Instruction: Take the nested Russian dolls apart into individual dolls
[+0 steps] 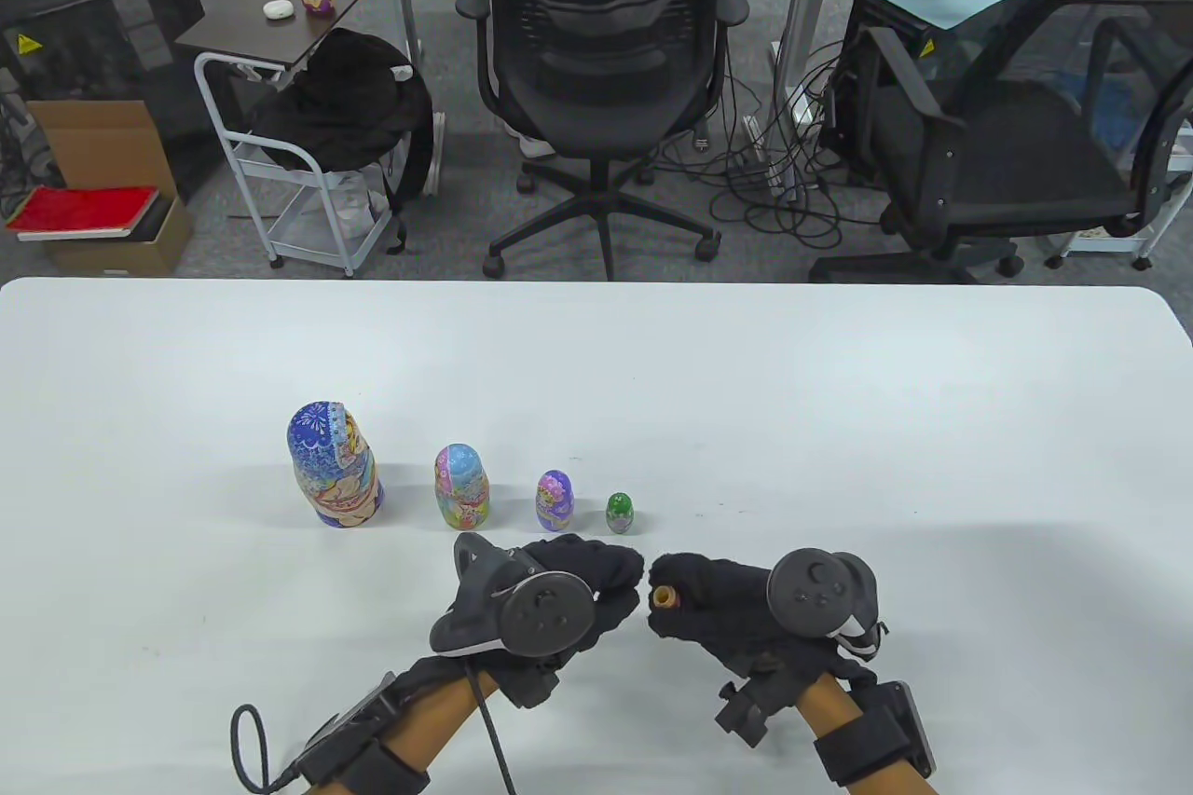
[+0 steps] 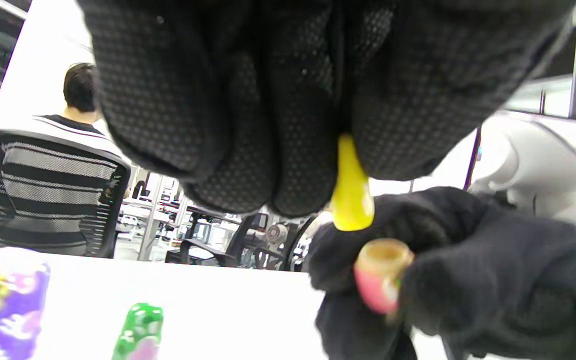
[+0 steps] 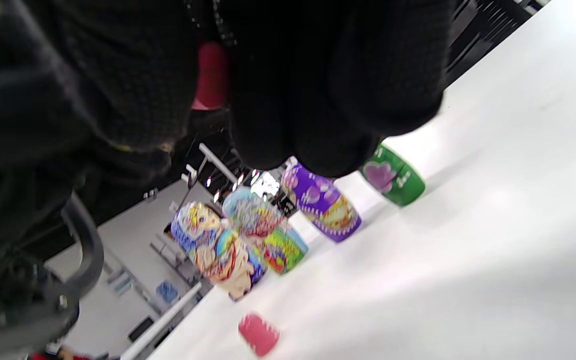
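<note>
Four dolls stand in a row on the white counter (image 1: 839, 422), largest to smallest from left to right: the blue doll (image 1: 334, 465), the pastel doll (image 1: 461, 486), the purple doll (image 1: 555, 501) and the green doll (image 1: 620, 514). Just in front of them the two hands meet above the counter. The left hand (image 1: 559, 595) pinches a small yellow piece (image 2: 350, 192). The right hand (image 1: 722, 604) grips a pink doll half (image 2: 382, 280), its open wooden rim facing the left hand.

Beyond the white table (image 1: 839, 385), black office chairs (image 1: 606, 40) on grey carpet (image 1: 447, 217) (cables trailing), a cardboard box (image 1: 102, 152).
</note>
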